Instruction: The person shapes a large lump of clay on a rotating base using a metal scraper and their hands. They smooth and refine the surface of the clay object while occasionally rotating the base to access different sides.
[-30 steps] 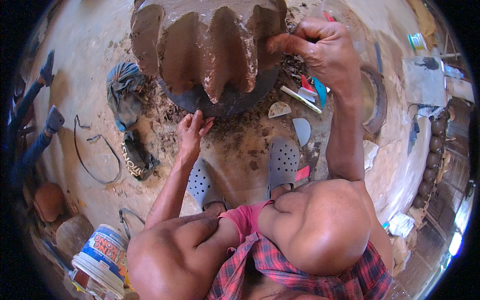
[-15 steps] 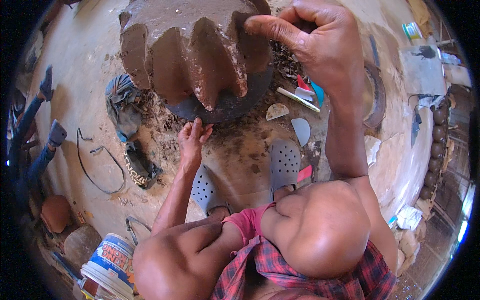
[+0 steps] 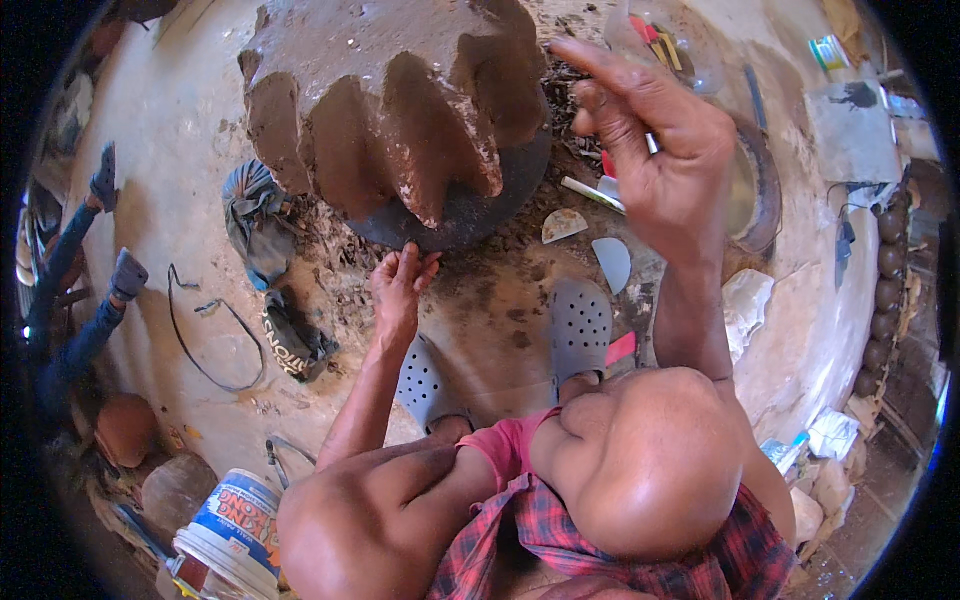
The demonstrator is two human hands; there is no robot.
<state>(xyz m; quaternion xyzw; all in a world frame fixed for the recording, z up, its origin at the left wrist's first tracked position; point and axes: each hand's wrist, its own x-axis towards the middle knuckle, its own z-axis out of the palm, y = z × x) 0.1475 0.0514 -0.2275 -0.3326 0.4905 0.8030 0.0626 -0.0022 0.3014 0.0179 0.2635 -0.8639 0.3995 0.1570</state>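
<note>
A brown clay form with deep scalloped grooves round its side stands on a black round disc at the top middle. My left hand grips the near rim of that disc between thumb and fingers. To the right of the form, my right hand is raised with its index finger stretched out and fingers apart, just clear of the clay and holding nothing visible. Below the disc lie a stained half-round scraper, a pale half-round piece and a white strip, the last partly behind my hand.
Cloth bundles and a looped cord lie left. Another person's legs show at the left edge. A white bucket stands lower left. Grey clogs are on my feet. A grey board and dark round objects lie right.
My right hand has come away from the groove at the clay form's right, its index finger now stretched out. My left hand stays on the disc's rim. The whole view has shifted slightly.
</note>
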